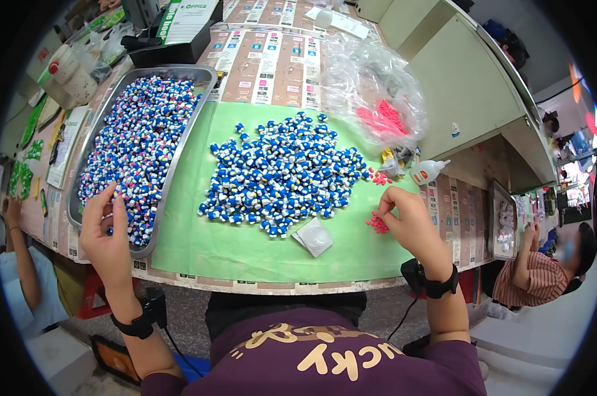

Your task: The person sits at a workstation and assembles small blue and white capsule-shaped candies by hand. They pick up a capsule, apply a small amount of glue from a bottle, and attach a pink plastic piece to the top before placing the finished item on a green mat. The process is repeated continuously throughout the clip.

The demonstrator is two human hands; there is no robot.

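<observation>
Over the near end of a metal tray [173, 165], my left hand [107, 234] is closed, thumb and fingers curled toward each other. Whatever is between its fingertips is too small to tell from the blue-and-white pieces [136, 125] heaped beneath, many with pink bits. At the right side of the green mat [245, 257], my right hand [409, 221] bends down in a pinch. Its fingertips meet at a small pile of pink pieces [377, 224] and hide anything they grip. Between my hands spreads a large pile of blue-and-white pieces [278, 171], some with yellow bits.
A pale square pad with a round disc [313, 236] lies near the mat's front. A white squeeze bottle [429, 171] and a clear bag with pink pieces [387, 119] stand at the right, beside a grey cabinet [466, 79]. A black box [173, 49] sits behind the tray. People work on both sides.
</observation>
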